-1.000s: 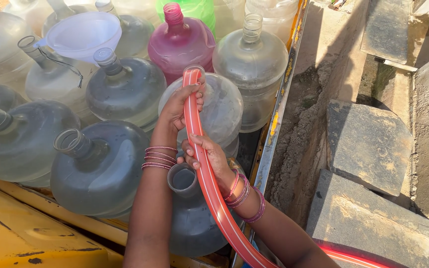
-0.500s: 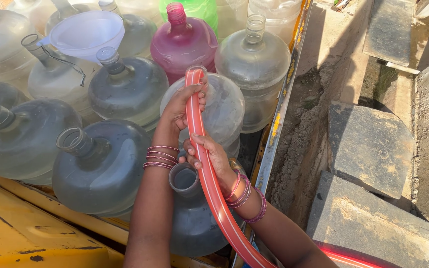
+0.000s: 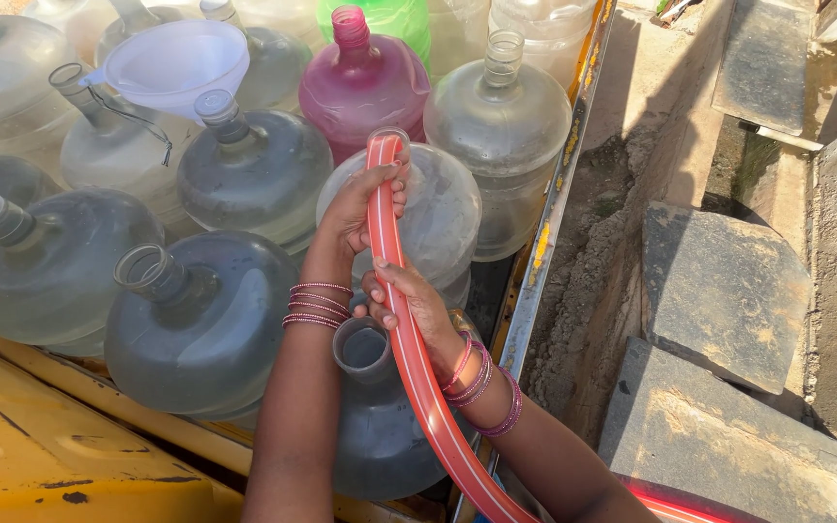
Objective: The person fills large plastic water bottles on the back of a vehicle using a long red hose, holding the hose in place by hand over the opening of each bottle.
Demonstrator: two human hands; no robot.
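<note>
1. Red hose (image 3: 409, 349): it runs up from the bottom edge between your forearms, and its open end sits at the mouth of the clear jug (image 3: 409, 208) in the middle of the load.
2. Left hand (image 3: 365, 203): fingers are curled round the hose just below its tip. Keep this grip close to the end so the outlet stays centred in the neck.
3. Right hand (image 3: 414, 305): closed round the hose lower down, above the open mouth of the dark jug (image 3: 375, 407). Use it to carry the hose's weight, so the tip does not lever sideways.
4. Neighbours: pink jug (image 3: 360, 82) behind, a white funnel (image 3: 176, 63) seated in a jug at the left, and grey jugs packed touching on all sides.
5. Handling note: hold the tip upright over the neck. Whether water is flowing cannot be told.
6. Right of the load: bare earth and stone slabs (image 3: 719, 291).
</note>
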